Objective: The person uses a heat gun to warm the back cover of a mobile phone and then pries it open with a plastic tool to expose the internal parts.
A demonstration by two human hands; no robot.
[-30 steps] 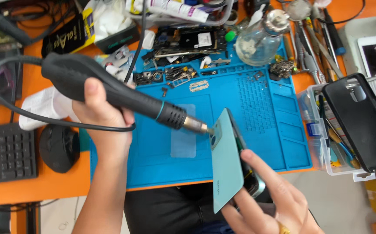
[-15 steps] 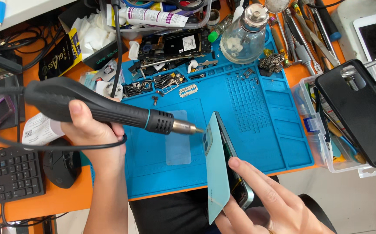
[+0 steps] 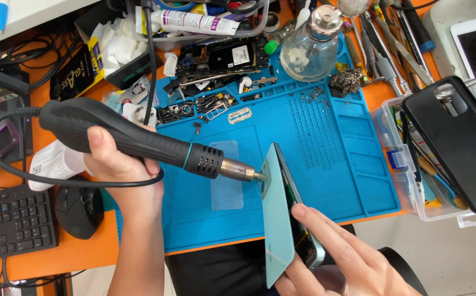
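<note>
**Hot-air wand on the phone's back cover**

Gripping the thick black hot-air wand (image 3: 128, 140) in a full fist, the left hand (image 3: 120, 170) has its metal nozzle right against the pale teal back of the smartphone (image 3: 279, 211), near the upper corner by the camera cutout. The right hand (image 3: 336, 257) is clamped on the phone's lower part, fingers (image 3: 317, 225) laid along its edge, holding it up on its side over the near edge of the blue silicone repair mat (image 3: 325, 142) (pretty cluttered bench). A clear plastic rectangle (image 3: 227, 175) lies flat on the mat just beside the nozzle. A round glass bottle (image 3: 312, 49) stands at the mat's far edge, and a black phone case (image 3: 457, 142) rests on a clear plastic box at the right.
</note>
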